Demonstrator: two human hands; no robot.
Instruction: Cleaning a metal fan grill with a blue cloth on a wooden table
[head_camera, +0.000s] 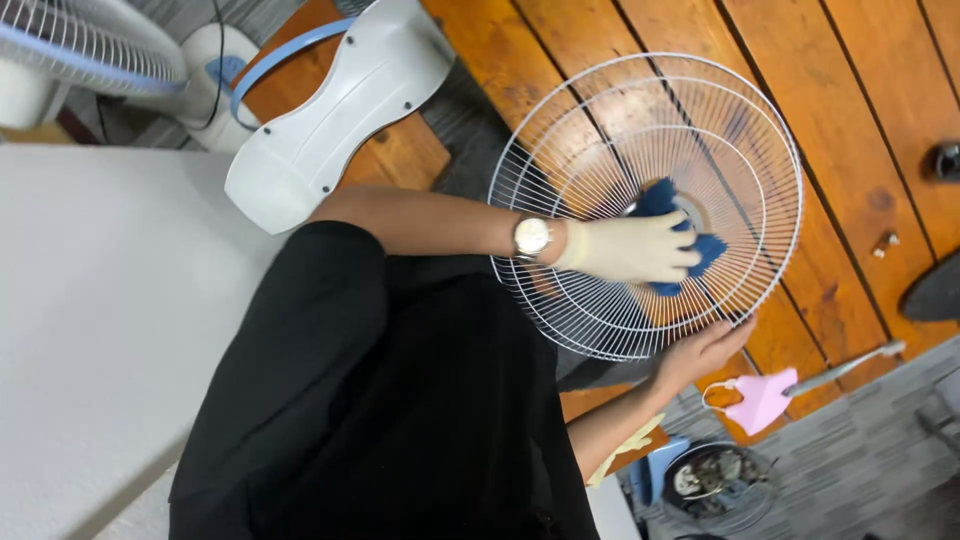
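A round white wire fan grille (740, 120) lies over the orange wooden planks. My left hand (630, 248), in a cream glove with a watch on the wrist, is shut on a blue cloth (662, 200) and presses it against the centre of the grille. My right hand (700, 350) is bare and grips the grille's lower rim, its fingers curled around the wire. My black-clothed lap fills the lower middle of the view.
A white fan housing with blue trim (330, 110) lies at the upper left, next to another fan (90, 45). A white tabletop (90, 330) spans the left. A pink face mask (762, 398) and a fan motor part (710, 475) sit at the lower right.
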